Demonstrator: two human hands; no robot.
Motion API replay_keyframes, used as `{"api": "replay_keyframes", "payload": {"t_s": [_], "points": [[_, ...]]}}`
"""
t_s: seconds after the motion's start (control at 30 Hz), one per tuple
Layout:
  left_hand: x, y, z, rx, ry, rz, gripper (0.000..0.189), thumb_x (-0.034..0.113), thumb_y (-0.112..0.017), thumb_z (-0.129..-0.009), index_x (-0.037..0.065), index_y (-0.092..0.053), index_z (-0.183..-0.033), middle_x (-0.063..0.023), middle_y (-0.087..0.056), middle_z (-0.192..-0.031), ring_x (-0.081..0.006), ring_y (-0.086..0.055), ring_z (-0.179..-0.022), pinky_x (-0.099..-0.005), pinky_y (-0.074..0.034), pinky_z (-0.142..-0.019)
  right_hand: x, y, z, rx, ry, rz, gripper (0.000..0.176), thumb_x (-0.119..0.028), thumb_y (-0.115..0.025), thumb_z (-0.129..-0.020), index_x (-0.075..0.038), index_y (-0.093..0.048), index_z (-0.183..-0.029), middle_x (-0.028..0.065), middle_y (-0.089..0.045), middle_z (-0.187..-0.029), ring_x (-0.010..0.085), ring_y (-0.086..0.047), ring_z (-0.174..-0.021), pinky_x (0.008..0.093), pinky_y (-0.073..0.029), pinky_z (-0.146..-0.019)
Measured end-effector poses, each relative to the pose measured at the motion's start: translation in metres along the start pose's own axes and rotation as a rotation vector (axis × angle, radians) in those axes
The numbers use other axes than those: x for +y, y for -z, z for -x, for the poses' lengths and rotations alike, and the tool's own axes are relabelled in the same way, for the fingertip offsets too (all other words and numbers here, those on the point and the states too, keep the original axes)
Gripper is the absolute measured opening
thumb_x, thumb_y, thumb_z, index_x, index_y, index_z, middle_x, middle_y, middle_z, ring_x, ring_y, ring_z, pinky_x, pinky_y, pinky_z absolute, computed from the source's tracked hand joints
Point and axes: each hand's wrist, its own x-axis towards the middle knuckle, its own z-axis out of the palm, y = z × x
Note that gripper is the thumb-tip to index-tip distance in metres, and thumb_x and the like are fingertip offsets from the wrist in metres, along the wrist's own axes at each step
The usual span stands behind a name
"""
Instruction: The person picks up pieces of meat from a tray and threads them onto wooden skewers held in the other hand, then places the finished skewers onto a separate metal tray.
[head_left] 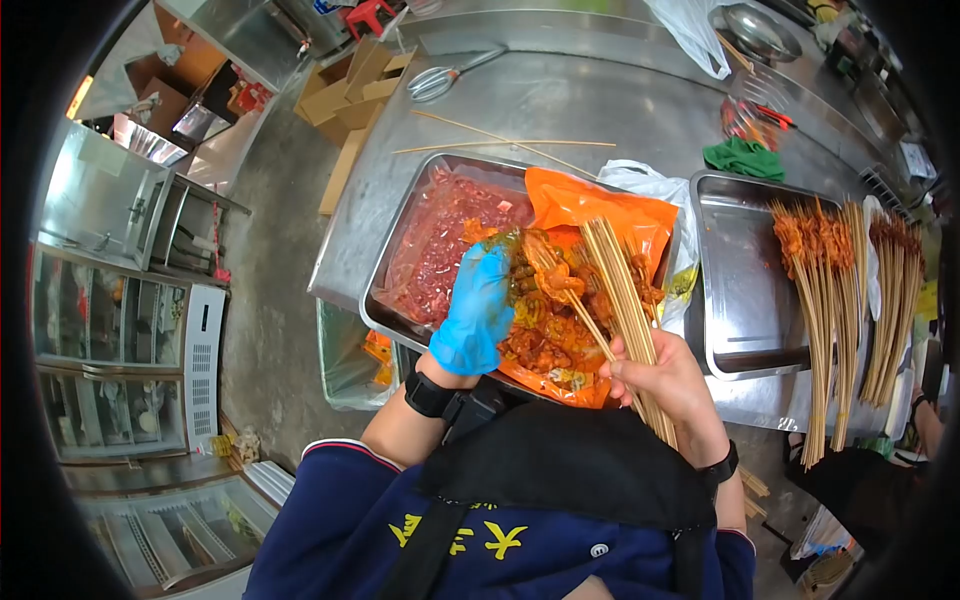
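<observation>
My left hand (475, 309) wears a blue glove, its curled fingertips smeared with marinade. They are among the marinated meat pieces (545, 345); whatever they pinch is hidden. Bare-skinned, my right hand (662, 378) grips a bundle of bamboo skewers (622, 290). One separate skewer (592, 325) slants from those fingers toward the glove, with orange-coated meat (553, 275) at its tip. The marinated meat lies in an orange bag (600, 205), inside a metal tray (372, 305). To the left in that tray is pinkish raw meat (450, 230) in clear plastic.
A second metal tray (745, 340) at right carries loaded skewers (820, 290). Loose skewers (520, 142) and tongs (435, 82) lie behind on the steel table (560, 85). A green cloth (745, 158) is beyond. A lined bin (345, 360) stands below, left.
</observation>
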Motion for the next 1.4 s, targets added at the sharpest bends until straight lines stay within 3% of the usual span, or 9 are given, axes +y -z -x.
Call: {"api": "replay_keyframes", "payload": {"t_s": [0.13, 0.23, 0.4, 0.47, 0.83, 1.13, 1.2, 1.27, 1.4], "points": [[0.003, 0.001, 0.001, 0.011, 0.000, -0.196, 0.020, 0.009, -0.050, -0.084, 0.000, -0.056, -0.100, -0.0044, -0.061, -0.088, -0.0123, -0.059, -0.077, -0.0253, -0.048, -0.069, -0.002, -0.001, 0.000, -0.006, 0.000, -0.008, 0.016, 0.003, -0.055, -0.077, 0.000, -0.051, -0.092, 0.0090, -0.060, -0.077, 0.0107, -0.057, -0.058, 0.0214, -0.046, -0.048], [-0.008, -0.002, 0.007, -0.027, -0.271, -0.241, 0.024, 0.000, -0.052, -0.078, -0.003, -0.055, -0.102, -0.0087, -0.060, -0.096, -0.0155, -0.058, -0.087, -0.0271, -0.047, -0.079, 0.000, -0.002, 0.000, 0.001, -0.002, -0.003, 0.016, 0.003, -0.055, -0.077, 0.000, -0.051, -0.092, 0.0090, -0.060, -0.077, 0.0108, -0.057, -0.057, 0.0214, -0.046, -0.048], [-0.028, -0.008, 0.008, 0.064, -0.372, -0.304, 0.020, 0.000, -0.049, -0.081, -0.002, -0.057, -0.099, -0.0042, -0.060, -0.092, -0.0094, -0.054, -0.081, -0.0228, -0.044, -0.071, 0.001, -0.003, 0.000, -0.004, 0.022, -0.018, 0.016, 0.004, -0.055, -0.076, 0.000, -0.051, -0.092, 0.0093, -0.060, -0.077, 0.0111, -0.057, -0.057, 0.0215, -0.046, -0.047], [-0.030, -0.012, 0.009, 0.019, -0.287, -0.292, 0.022, 0.002, -0.050, -0.081, -0.003, -0.055, -0.102, -0.0075, -0.060, -0.097, -0.0138, -0.057, -0.088, -0.0259, -0.045, -0.080, -0.001, -0.006, 0.001, 0.018, 0.022, -0.024, 0.016, 0.004, -0.056, -0.075, 0.000, -0.050, -0.089, 0.0096, -0.060, -0.074, 0.0111, -0.056, -0.055, 0.0213, -0.045, -0.046], [-0.033, -0.014, 0.020, -0.196, -0.127, -0.438, 0.025, 0.004, -0.050, -0.082, -0.001, -0.054, -0.105, -0.0035, -0.058, -0.094, -0.0086, -0.053, -0.082, -0.0228, -0.043, -0.072, -0.002, -0.002, 0.000, 0.052, 0.047, -0.046, 0.016, 0.004, -0.054, -0.076, 0.001, -0.049, -0.092, 0.0108, -0.060, -0.077, 0.0113, -0.057, -0.057, 0.0213, -0.046, -0.047], [-0.018, -0.017, 0.015, -0.162, -0.151, -0.111, 0.042, 0.001, -0.041, -0.083, 0.000, -0.038, -0.125, -0.0092, -0.052, -0.112, -0.0152, -0.053, -0.100, -0.0278, -0.045, -0.084, -0.001, -0.001, 0.000, 0.061, 0.040, -0.022, 0.018, 0.003, -0.054, -0.078, 0.001, -0.049, -0.094, 0.0108, -0.060, -0.078, 0.0113, -0.057, -0.058, 0.0217, -0.047, -0.048], [-0.016, -0.015, 0.018, -0.188, -0.086, -0.039, 0.041, 0.003, -0.045, -0.084, 0.001, -0.039, -0.124, -0.0105, -0.053, -0.112, -0.0176, -0.054, -0.100, -0.0294, -0.046, -0.083, 0.000, 0.001, 0.000, 0.061, 0.048, -0.026, 0.018, 0.003, -0.054, -0.078, 0.001, -0.049, -0.095, 0.0107, -0.060, -0.078, 0.0113, -0.057, -0.058, 0.0218, -0.047, -0.048], [-0.015, -0.016, 0.022, -0.145, 0.312, 0.065, 0.039, 0.005, -0.048, -0.083, 0.001, -0.042, -0.121, -0.0096, -0.055, -0.108, -0.0180, -0.056, -0.096, -0.0304, -0.047, -0.082, 0.001, -0.001, -0.001, 0.056, 0.054, -0.027, 0.018, 0.003, -0.054, -0.077, 0.001, -0.049, -0.095, 0.0106, -0.060, -0.078, 0.0113, -0.057, -0.058, 0.0219, -0.047, -0.048], [-0.003, -0.032, 0.031, -0.177, 0.374, 0.078, 0.037, 0.007, -0.049, -0.085, 0.003, -0.042, -0.121, -0.0072, -0.055, -0.108, -0.0172, -0.055, -0.099, -0.0299, -0.045, -0.085, -0.001, -0.001, 0.002, 0.060, 0.056, -0.033, 0.017, 0.003, -0.054, -0.078, 0.001, -0.049, -0.094, 0.0105, -0.060, -0.078, 0.0114, -0.057, -0.058, 0.0220, -0.047, -0.048]]}}
